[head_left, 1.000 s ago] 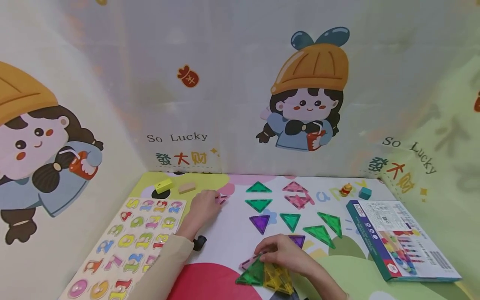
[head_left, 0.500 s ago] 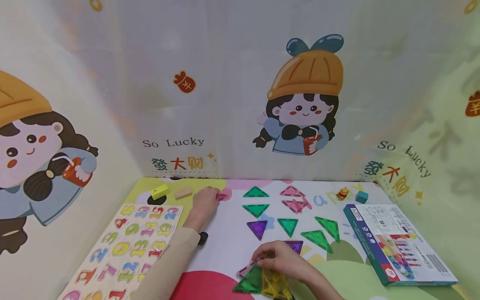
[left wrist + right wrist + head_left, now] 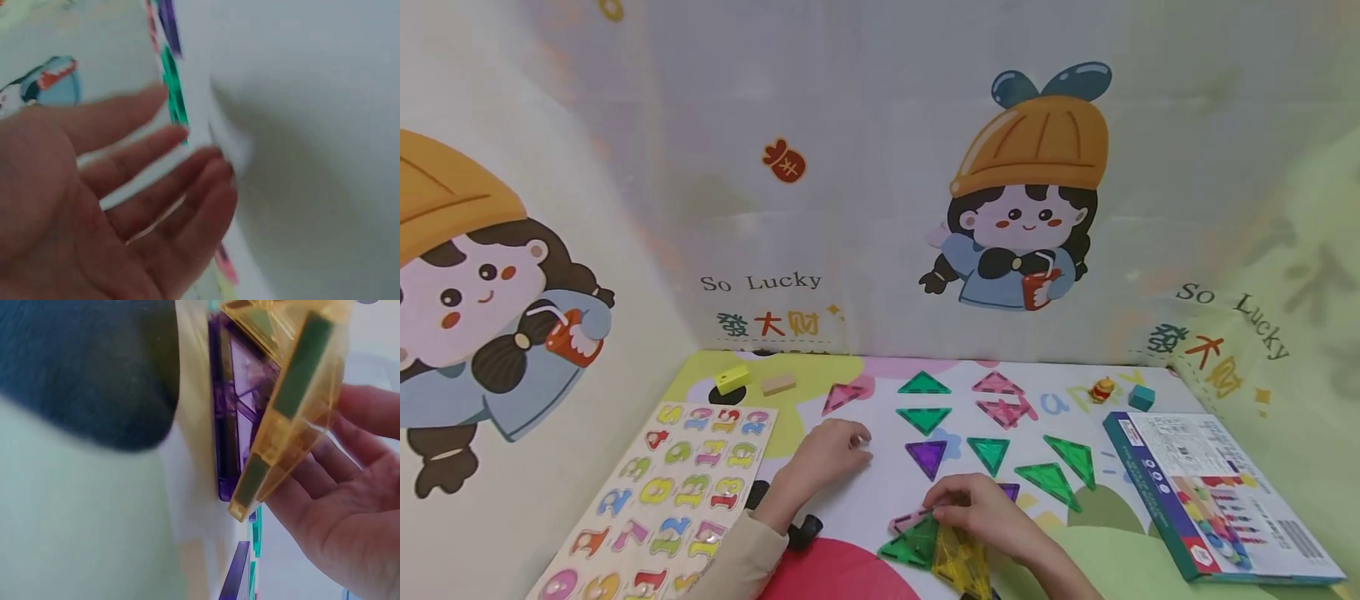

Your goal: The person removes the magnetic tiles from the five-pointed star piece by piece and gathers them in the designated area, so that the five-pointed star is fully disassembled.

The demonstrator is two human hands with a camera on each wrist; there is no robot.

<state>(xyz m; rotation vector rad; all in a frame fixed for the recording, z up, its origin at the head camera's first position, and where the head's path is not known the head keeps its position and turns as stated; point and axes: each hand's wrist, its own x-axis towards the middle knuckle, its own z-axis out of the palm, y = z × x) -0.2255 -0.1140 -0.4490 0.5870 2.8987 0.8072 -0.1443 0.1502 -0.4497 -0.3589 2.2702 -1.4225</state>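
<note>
"Largest listed?"
"Pale flat board of coloured numerals (image 3: 636, 510), left."
"Next?"
"Right hand (image 3: 981, 510), near centre: thumb and fingers pinching a cluster of translucent yellow, green and pink plastic triangles (image 3: 942, 550). Left hand (image 3: 827, 457), left of it: fingers relaxed, parted."
"Smallest?"
"Translucent pink plastic triangle (image 3: 841, 397), far side, lying beyond the left hand."

Tiles (image 3: 988, 454) between board (image 3: 643, 512) and box (image 3: 1240, 508)

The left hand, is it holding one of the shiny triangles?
No, the left hand is empty, and the nearest pink triangle lies on the table beyond it.
</note>
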